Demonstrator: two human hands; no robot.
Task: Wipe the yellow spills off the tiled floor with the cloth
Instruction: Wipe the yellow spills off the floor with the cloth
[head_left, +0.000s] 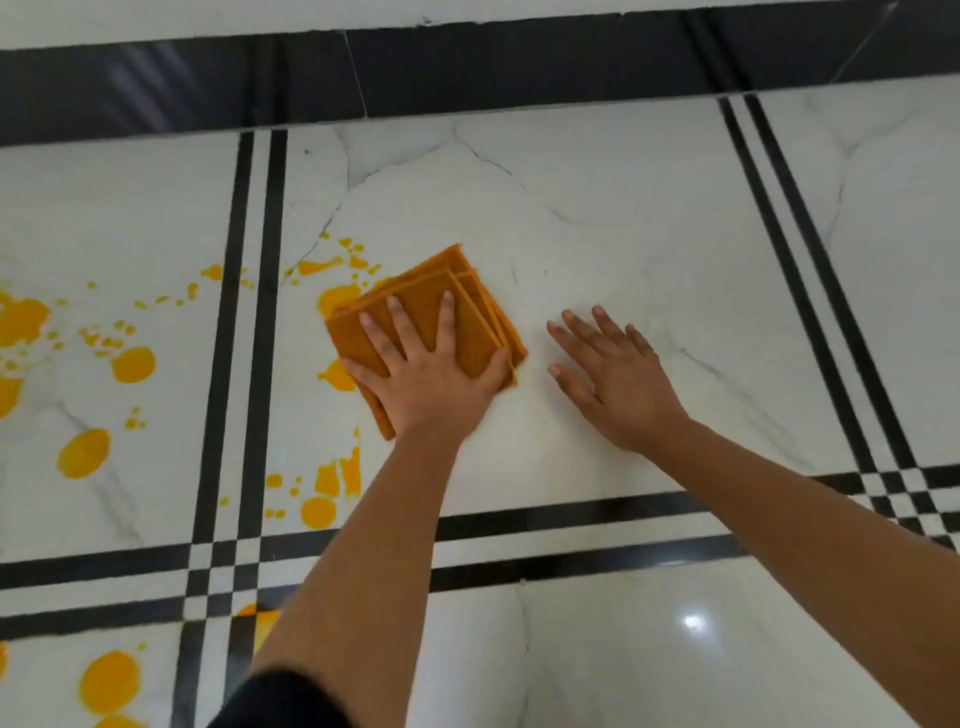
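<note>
Cloth (470, 338) under left hand (431, 384), spills (336, 302) at its left edge

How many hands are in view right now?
2. The left hand lies flat on the folded orange cloth; the right hand is spread over bare white tile right of it.

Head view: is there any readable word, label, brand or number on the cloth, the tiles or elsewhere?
None readable.
The folded orange cloth under the left hand shows no tag or print.
The tiled floor bears only black stripes, no lettering.
The yellow spills are plain blots.
</note>
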